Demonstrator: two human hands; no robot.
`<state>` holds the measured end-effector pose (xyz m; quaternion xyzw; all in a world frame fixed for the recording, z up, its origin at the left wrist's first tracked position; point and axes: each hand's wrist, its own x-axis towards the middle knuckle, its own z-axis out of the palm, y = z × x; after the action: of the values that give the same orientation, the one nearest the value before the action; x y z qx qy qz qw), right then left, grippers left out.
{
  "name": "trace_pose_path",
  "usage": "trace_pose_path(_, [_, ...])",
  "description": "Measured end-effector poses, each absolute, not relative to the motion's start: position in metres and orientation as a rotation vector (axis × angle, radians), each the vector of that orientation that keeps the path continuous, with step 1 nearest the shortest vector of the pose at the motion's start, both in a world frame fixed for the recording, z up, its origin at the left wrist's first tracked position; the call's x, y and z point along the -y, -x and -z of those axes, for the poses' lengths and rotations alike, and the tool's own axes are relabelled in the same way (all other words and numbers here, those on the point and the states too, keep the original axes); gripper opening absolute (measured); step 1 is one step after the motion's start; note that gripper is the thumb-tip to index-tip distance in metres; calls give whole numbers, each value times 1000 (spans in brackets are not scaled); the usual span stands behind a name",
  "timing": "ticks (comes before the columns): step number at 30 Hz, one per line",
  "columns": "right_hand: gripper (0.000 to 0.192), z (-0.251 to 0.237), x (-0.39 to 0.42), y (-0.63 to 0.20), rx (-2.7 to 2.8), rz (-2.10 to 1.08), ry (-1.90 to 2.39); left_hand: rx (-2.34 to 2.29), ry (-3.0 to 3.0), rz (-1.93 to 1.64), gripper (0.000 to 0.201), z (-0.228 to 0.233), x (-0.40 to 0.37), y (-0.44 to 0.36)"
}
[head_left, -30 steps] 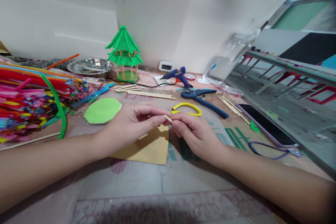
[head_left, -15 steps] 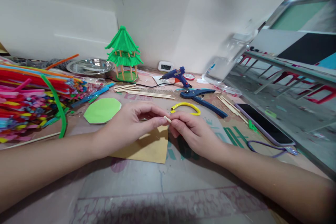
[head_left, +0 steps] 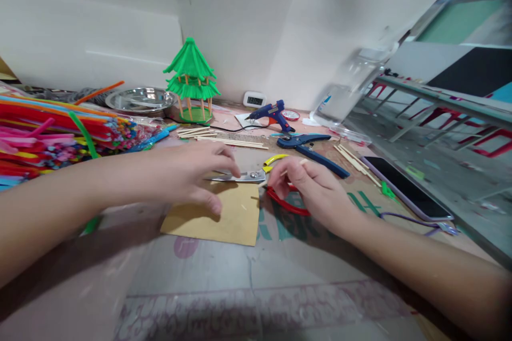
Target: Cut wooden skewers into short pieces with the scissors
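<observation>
My left hand (head_left: pixel 196 178) is open, fingers apart, over the scissors' blades and a square of brown card (head_left: pixel 234 213); it holds nothing I can see. The scissors (head_left: pixel 253 176) lie with a yellow and a red handle, partly behind my right hand. My right hand (head_left: pixel 306 186) is closed on a thin wooden stick (head_left: pixel 262 184), whose pale end sticks out to the left of the fingers. Behind, a small green-roofed pavilion model (head_left: pixel 191 82) stands on stick posts.
Bundled pipe cleaners (head_left: pixel 60 133) lie left, near a metal dish (head_left: pixel 140 100). At the back are loose sticks (head_left: pixel 232 142), a timer (head_left: pixel 255 99), a blue glue gun (head_left: pixel 272 113) and blue cutters (head_left: pixel 314 152). A phone (head_left: pixel 408 186) and a plastic jug (head_left: pixel 344 85) are at right.
My hands have come apart. The left has let go of the stick, opened and moved left, covering the green octagon. The right keeps the stick and has shifted right; more of the scissors shows.
</observation>
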<state>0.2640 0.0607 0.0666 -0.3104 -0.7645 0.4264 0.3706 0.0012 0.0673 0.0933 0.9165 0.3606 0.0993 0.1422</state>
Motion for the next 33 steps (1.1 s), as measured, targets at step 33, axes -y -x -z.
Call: trace_pose_path(33, [49, -60, -58, -260, 2260, -1092, 789, -561, -2223, -283, 25, -95, -46, -26])
